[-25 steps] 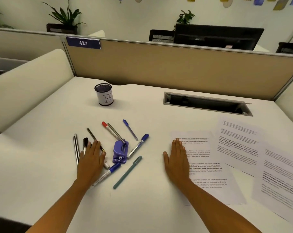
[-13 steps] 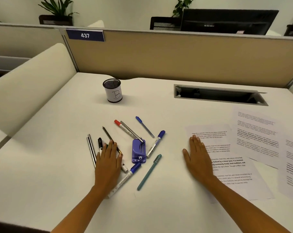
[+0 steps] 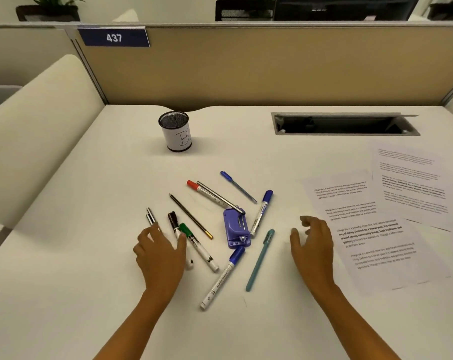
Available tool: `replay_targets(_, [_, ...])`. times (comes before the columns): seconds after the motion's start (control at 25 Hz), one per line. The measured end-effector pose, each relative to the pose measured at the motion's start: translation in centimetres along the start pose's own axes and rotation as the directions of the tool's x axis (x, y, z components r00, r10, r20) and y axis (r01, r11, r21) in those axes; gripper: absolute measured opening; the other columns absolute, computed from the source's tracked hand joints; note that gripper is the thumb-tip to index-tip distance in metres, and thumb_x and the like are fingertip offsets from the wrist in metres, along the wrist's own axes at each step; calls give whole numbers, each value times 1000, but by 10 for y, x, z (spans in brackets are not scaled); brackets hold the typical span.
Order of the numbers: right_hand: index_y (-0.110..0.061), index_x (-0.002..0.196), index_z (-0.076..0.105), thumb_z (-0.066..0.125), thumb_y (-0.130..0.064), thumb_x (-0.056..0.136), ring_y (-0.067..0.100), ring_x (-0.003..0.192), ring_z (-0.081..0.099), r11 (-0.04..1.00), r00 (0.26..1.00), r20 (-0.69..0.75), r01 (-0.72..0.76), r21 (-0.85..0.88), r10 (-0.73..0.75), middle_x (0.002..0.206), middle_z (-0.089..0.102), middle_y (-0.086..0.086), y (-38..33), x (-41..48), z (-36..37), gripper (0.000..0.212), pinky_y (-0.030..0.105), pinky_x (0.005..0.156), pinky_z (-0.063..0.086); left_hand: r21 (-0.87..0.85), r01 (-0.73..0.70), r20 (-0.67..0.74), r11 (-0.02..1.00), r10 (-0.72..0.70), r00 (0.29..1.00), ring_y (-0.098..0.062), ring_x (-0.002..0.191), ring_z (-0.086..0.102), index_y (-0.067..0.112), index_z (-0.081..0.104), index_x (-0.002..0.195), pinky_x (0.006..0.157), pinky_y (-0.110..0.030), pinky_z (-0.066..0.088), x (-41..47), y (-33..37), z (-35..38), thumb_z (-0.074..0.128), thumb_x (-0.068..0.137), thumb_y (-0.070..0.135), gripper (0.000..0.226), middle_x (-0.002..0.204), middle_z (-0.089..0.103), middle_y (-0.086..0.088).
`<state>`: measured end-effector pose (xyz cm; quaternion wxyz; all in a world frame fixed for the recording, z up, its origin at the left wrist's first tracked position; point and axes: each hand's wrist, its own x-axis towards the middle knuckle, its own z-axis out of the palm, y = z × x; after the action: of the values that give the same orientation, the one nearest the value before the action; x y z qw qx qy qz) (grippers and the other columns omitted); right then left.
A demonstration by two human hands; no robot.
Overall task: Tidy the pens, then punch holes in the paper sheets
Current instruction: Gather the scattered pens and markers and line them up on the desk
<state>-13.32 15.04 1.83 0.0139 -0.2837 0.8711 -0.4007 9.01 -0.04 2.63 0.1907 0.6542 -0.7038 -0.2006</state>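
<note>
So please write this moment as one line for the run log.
left hand: open over pens | right hand: open, empty | pen cup: empty | hole punch: untouched

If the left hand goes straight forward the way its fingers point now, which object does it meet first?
Most likely the black-capped marker: the left hand points forward over it, thumb beside the green-capped marker. Height above the desk is unclear.

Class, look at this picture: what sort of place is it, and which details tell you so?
Most likely an open-plan office cubicle: a desk partition carrying a number plate 437, a cable hatch set in the desk, and a monitor beyond.
</note>
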Motion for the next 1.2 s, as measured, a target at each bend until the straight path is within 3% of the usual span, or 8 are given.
replay_targets(0.16, [-9,105,53,65,-19,85,15,86,54,989,986,94,-142,29,139,99,56,6,-29,-21,11,25,26,72,46,13,130,87,991,-131,988,-42,121,34,2,32,137,97,-49,35,2,4,1,63,81,46,78,135,35,-23])
replay_targets(0.52, [-9,93,54,64,-32,85,13,76,51,955,931,242,-231,-184,272,86,56,2,-41,-27,20,27,22,63,37,50,140,27,989,-141,990,-42,109,50,2,44,124,89,-50,38,6,5,2,69,78,41,66,122,50,-22])
replay_targets(0.72, [-6,77,60,63,-34,84,9,54,50,925,894,284,-275,-264,347,68,58,4,-39,-16,21,29,15,44,26,16,148,42,989,-148,988,-40,106,53,-2,47,118,87,-47,39,5,7,1,68,80,38,59,116,52,-22])
replay_targets(0.8, [-4,73,62,64,-34,83,11,52,52,926,883,298,-305,-224,363,64,59,6,-38,-13,20,32,17,45,32,3,144,53,990,-144,988,-39,106,52,-4,47,117,88,-45,39,4,8,0,66,82,35,55,116,52,-22])
replay_targets(0.88, [-4,67,60,63,-31,82,20,55,62,929,877,308,-345,-132,369,61,63,10,-36,-11,17,31,24,51,48,-27,148,62,989,-146,987,-38,105,53,-4,47,115,86,-44,41,4,9,-1,66,83,31,52,114,53,-22])
replay_targets(0.96, [-2,69,59,60,-26,84,23,53,65,912,863,312,-409,-32,398,64,66,12,-37,-9,12,28,31,55,56,-103,161,87,982,-152,985,-37,94,58,-2,49,109,80,-42,48,6,7,0,67,81,29,45,106,57,-20])
replay_targets(1.08, [-3,82,56,50,-22,91,18,49,64,868,828,337,-493,56,448,71,64,11,-42,-11,6,22,23,44,51,-148,197,119,969,-181,976,-32,65,63,2,55,87,62,-43,55,9,-1,6,60,73,36,38,84,64,-19])
replay_targets(1.2, [-7,89,50,41,-22,96,13,41,56,871,836,354,-480,102,419,68,57,10,-54,-20,6,19,18,36,42,-84,200,129,976,-188,974,-34,74,60,-5,58,88,60,-35,46,12,3,2,64,76,27,34,88,62,-22])
